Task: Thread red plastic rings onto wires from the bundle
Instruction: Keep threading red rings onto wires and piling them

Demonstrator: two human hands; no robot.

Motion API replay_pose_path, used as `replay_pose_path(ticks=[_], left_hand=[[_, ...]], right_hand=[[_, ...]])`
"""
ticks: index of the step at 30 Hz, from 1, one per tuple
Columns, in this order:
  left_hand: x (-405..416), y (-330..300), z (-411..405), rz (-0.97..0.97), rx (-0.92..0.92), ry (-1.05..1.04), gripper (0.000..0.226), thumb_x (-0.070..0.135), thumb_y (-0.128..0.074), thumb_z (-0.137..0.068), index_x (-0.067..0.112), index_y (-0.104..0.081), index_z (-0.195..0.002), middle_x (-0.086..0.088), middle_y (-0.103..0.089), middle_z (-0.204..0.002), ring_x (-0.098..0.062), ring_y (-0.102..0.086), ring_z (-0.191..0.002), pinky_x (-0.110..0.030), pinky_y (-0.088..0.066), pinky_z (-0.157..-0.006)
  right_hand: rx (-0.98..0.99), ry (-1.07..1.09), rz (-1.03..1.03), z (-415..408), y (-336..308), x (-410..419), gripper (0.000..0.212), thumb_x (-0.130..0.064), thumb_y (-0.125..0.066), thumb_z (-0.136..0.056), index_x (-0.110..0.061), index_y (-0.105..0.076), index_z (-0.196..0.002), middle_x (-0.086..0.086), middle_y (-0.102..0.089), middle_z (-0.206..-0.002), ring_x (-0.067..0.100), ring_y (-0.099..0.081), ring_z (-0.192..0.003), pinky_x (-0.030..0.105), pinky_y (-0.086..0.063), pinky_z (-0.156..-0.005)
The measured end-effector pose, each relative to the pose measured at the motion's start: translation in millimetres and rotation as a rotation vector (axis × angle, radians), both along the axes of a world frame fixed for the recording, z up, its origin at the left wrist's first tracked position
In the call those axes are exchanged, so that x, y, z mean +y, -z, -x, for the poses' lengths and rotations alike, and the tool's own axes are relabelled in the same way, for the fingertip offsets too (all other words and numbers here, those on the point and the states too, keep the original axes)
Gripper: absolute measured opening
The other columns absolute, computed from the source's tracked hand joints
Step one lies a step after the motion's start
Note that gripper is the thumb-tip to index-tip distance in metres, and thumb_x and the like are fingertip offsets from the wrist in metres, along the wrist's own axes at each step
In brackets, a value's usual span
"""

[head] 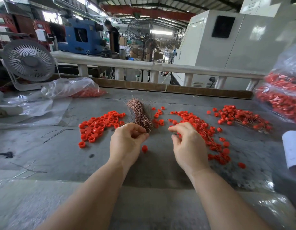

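Observation:
A bundle of thin copper wires [140, 113] lies on the grey table [61, 151], its near end pointing at me. My left hand [127, 143] has curled fingers and pinches wire at that near end between thumb and fingertips. My right hand [188, 145] hovers to the right with fingers curled; thumb and forefinger pinch what looks like a thin wire, barely visible. One red ring [144, 148] lies between the hands. Loose red rings form a pile on the left [100, 125] and another in the middle [195, 123], partly hidden by my right hand.
A heap of rings on wires [240, 118] lies at the right. Plastic bags of red rings sit at the far right [283, 100] and back left [80, 91]. A small fan [28, 62] stands back left and a white roll [293, 150] lies right. Stray wires [57, 131] lie left.

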State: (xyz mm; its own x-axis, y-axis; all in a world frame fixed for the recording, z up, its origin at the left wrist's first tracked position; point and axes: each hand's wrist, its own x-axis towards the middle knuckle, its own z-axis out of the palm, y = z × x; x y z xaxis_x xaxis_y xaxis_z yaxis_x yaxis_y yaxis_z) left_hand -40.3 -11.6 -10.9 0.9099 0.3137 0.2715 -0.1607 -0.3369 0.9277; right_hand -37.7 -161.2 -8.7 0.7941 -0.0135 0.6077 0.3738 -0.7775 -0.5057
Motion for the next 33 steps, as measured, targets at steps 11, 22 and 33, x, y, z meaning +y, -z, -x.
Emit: replay_pose_path(ticks=[11, 22, 33], left_hand=[[-5.3, -2.9, 3.5, -0.143, -0.033, 0.065, 0.017, 0.016, -0.078, -0.072, 0.025, -0.065, -0.068, 0.009, -0.064, -0.057, -0.004, -0.057, -0.045, -0.019, -0.046, -0.055], [6.4, -5.3, 0.4, -0.062, -0.011, -0.004, 0.018, 0.016, -0.075, -0.075, 0.027, -0.064, -0.066, 0.0, -0.068, -0.068, -0.016, -0.06, -0.067, -0.028, -0.047, -0.068], [3.7, -1.9, 2.0, -0.413, 0.056, 0.161, 0.015, 0.018, -0.076, -0.073, 0.027, -0.064, -0.075, 0.012, -0.061, -0.071, -0.005, -0.056, -0.068, -0.009, -0.038, -0.06]], right_hand=[[0.006, -0.337, 0.052, 3.6, -0.8, 8.7, 0.014, 0.002, -0.063, -0.082, -0.005, -0.071, -0.091, 0.004, -0.065, -0.089, 0.02, -0.061, -0.081, 0.021, -0.044, -0.073], [0.047, -0.092, 0.004, -0.7, 3.6, 2.7, 0.011, -0.006, -0.062, -0.084, -0.014, -0.066, -0.08, -0.004, -0.058, -0.08, 0.02, -0.055, -0.072, 0.033, -0.042, -0.068], [0.04, -0.08, -0.014, 0.1, 0.7, 3.4, 0.012, -0.007, -0.058, -0.086, -0.016, -0.066, -0.084, -0.006, -0.057, -0.082, 0.015, -0.052, -0.074, 0.032, -0.043, -0.068]])
